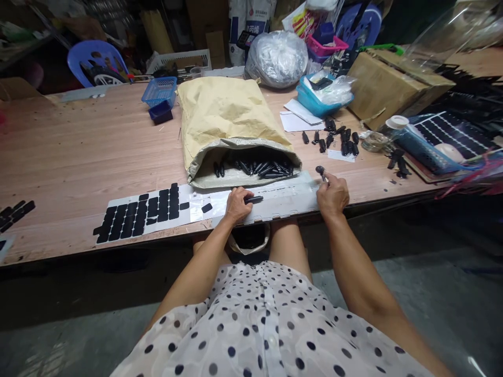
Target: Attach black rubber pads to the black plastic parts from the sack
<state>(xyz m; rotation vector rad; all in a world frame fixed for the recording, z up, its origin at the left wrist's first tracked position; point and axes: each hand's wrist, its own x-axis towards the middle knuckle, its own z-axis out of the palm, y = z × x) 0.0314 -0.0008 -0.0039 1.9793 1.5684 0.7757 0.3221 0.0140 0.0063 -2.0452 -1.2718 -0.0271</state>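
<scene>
My left hand point(237, 205) is closed round a slim black plastic piece point(253, 199) that sticks out to the right, resting on a white backing sheet point(275, 201) at the table's front edge. My right hand point(332, 195) pinches a small tool with a round black tip point(320, 170) over the same sheet. Just behind both hands lies a tan paper sack point(226, 115) on its side, its mouth open toward me with several black plastic pieces point(259, 168) inside. Left of my left hand is a sheet of black adhesive pads point(141, 213).
A wooden table point(78, 152) carries a blue mesh basket point(159, 91), a tied clear bag point(277, 57), a blue tray point(314, 99), a cardboard box point(389, 86), loose black pieces point(338, 139) and more pad sheets point(451, 133) at right. Blue chairs stand behind.
</scene>
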